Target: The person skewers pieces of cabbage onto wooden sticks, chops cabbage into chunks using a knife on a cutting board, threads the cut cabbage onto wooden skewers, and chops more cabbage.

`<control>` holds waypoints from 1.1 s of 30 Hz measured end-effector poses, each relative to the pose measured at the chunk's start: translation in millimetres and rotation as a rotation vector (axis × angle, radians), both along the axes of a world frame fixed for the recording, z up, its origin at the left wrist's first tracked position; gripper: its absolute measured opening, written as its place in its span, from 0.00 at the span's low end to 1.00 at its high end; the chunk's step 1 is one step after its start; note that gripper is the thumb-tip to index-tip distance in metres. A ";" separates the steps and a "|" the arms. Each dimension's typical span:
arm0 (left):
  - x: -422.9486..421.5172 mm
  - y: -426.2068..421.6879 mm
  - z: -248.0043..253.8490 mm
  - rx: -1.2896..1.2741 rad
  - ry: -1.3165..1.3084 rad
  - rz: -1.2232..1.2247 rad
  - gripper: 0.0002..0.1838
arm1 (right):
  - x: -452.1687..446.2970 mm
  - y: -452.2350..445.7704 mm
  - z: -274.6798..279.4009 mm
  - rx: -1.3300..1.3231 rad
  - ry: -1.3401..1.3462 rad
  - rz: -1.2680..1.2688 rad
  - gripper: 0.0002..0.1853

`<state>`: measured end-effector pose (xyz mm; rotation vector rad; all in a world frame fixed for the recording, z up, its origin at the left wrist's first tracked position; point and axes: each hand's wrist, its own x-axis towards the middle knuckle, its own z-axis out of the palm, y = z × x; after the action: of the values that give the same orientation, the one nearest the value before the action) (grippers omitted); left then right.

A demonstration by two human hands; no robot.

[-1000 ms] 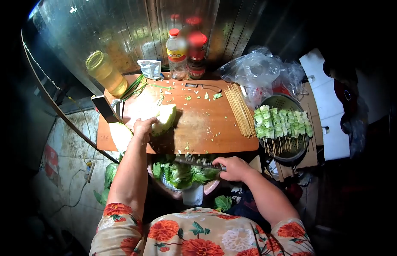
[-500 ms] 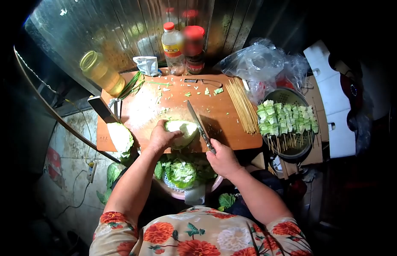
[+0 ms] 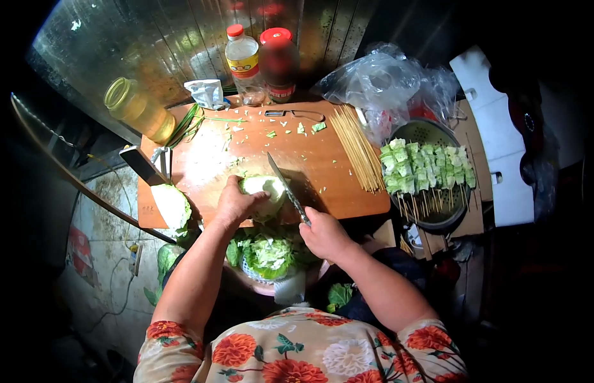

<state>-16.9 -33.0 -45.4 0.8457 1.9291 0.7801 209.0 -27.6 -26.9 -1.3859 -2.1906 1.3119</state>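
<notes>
My left hand [image 3: 238, 202] grips a pale green cabbage piece [image 3: 266, 191] at the front edge of the wooden board [image 3: 322, 159]. My right hand [image 3: 323, 235] is closed round the handle of a knife [image 3: 286, 185], whose blade points up and away beside the cabbage's right side. Below the board edge, a basin [image 3: 265, 287] holds cut cabbage leaves [image 3: 270, 255]. Another cabbage piece [image 3: 172, 207] rests at the board's left front corner. Small green scraps lie scattered on the board.
A phone [image 3: 142, 166] stands at the left, near a jar of yellow liquid [image 3: 140, 115]. Behind are a red-capped bottle [image 3: 244, 64] and a dark jar [image 3: 279, 70]. Bare skewers [image 3: 357, 150] lie right, beside skewered cabbage [image 3: 424, 167] over a colander [image 3: 440, 220] and plastic bags [image 3: 380, 83].
The knife has come up from over the basin to beside the cabbage, its tip now pointing away. My left hand and the cabbage have moved right and nearer the front edge.
</notes>
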 end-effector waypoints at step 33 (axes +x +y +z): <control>-16.8 -5.7 -13.5 -0.031 -0.125 -0.047 0.43 | -12.8 20.0 1.4 -0.040 -0.224 -0.131 0.13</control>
<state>-33.8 -38.8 -58.9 0.8012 1.8008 0.7552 196.1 -7.6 -25.5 -1.7350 -2.1753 1.2126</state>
